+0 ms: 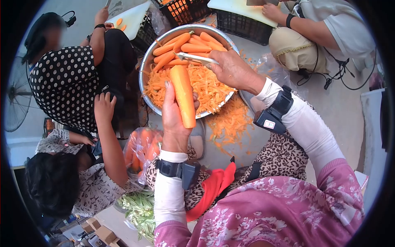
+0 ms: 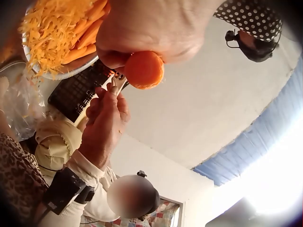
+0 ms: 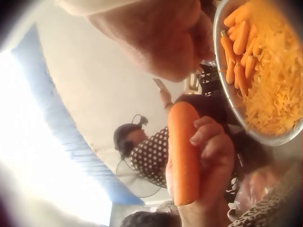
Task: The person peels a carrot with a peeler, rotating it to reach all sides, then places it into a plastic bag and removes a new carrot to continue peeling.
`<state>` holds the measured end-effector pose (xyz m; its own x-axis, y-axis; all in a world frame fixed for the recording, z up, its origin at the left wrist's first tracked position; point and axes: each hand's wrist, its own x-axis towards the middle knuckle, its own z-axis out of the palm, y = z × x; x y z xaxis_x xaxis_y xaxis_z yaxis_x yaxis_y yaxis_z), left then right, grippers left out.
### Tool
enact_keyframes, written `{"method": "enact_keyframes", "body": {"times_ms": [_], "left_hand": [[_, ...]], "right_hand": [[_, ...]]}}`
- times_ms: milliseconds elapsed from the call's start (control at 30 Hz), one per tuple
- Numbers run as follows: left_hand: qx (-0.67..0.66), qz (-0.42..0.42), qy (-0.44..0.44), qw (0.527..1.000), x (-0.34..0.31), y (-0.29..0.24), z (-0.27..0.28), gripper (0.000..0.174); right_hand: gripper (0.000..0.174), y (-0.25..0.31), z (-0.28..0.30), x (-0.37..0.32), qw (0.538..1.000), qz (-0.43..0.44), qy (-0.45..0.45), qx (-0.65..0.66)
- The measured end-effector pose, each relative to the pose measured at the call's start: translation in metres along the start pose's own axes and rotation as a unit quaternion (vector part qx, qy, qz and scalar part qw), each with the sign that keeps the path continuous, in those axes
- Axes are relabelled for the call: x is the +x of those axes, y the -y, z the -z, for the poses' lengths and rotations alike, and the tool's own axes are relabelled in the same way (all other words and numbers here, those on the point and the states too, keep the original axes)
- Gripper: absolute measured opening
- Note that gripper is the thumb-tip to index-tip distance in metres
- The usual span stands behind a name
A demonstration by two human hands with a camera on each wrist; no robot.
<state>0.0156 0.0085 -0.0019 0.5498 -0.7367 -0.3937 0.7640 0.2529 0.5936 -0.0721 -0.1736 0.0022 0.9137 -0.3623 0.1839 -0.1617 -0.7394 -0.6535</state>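
My left hand (image 1: 175, 119) grips a thick, smooth orange carrot (image 1: 183, 96) by its lower part, the thumb along one side and fingers curled round the other. In the right wrist view the same carrot (image 3: 183, 153) stands almost upright in the fingers. My right hand (image 1: 236, 70) holds a pale-handled peeler (image 1: 195, 57) just above the carrot's upper end, its head pointing left. Below both hands sits a big metal basin (image 1: 145, 88). Whole peeled carrots (image 1: 196, 47) lie at its far side and a heap of orange peelings (image 1: 212, 91) fills the near side.
Peelings (image 1: 230, 123) are scattered on the floor right of the basin. A clear bag of carrots (image 1: 142, 150) stands near my left forearm, with green trimmings (image 1: 140, 212) below it. Black crates (image 1: 242, 26) carry cutting boards at the back. People sit at the left and upper right.
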Motion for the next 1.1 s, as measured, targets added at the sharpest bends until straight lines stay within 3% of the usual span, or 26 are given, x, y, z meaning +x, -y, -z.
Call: {"method": "enact_keyframes", "body": {"times_ms": [67,200,300,367,533,600,667,733,767,867,1000,1100], "left_hand": [[-0.007,-0.005,-0.018,1.0,-0.001,0.002,0.0,0.045],[-0.022,-0.007,-0.008,1.0,0.0,0.003,0.002,0.045],[-0.014,-0.002,-0.03,0.999,0.0,0.0,0.004,0.044],[-0.056,-0.006,0.019,0.998,0.0,-0.003,0.005,0.045],[-0.054,0.003,0.036,0.998,0.0,0.0,0.002,0.045],[-0.032,0.002,0.039,0.999,0.0,0.001,0.002,0.046],[-0.028,0.005,0.094,0.995,0.0,0.004,0.007,0.045],[0.078,-0.041,0.091,0.992,-0.008,0.006,-0.005,0.045],[0.07,-0.015,0.108,0.992,-0.011,0.005,-0.009,0.045],[0.038,-0.006,0.14,0.989,-0.009,0.004,-0.006,0.047],[0.006,-0.008,0.101,0.995,-0.004,0.0,-0.003,0.05],[-0.075,-0.004,0.095,0.993,-0.002,-0.004,-0.002,0.055]], "right_hand": [[0.018,0.01,0.001,-0.002,0.988,0.087,-0.11,0.07],[0.018,0.034,0.022,-0.021,0.989,0.093,-0.015,0.115],[0.015,0.034,0.018,-0.024,0.971,0.166,0.072,0.158],[0.015,0.033,0.014,-0.024,0.97,0.175,0.07,0.152],[0.014,0.027,0.014,-0.018,0.976,0.183,0.03,0.114],[0.019,0.021,0.013,-0.013,0.975,0.214,-0.042,0.043],[0.016,0.012,0.015,-0.006,0.979,0.192,-0.06,0.039],[0.015,0.001,0.022,0.002,0.988,0.119,-0.057,-0.074],[0.015,-0.008,0.02,0.002,0.992,0.053,-0.035,-0.11],[0.017,-0.015,0.02,0.007,0.996,0.003,-0.072,-0.047],[0.02,0.006,0.024,0.0,0.988,0.058,-0.131,0.049],[0.021,0.021,0.023,-0.011,0.992,0.061,-0.037,0.106]]}}
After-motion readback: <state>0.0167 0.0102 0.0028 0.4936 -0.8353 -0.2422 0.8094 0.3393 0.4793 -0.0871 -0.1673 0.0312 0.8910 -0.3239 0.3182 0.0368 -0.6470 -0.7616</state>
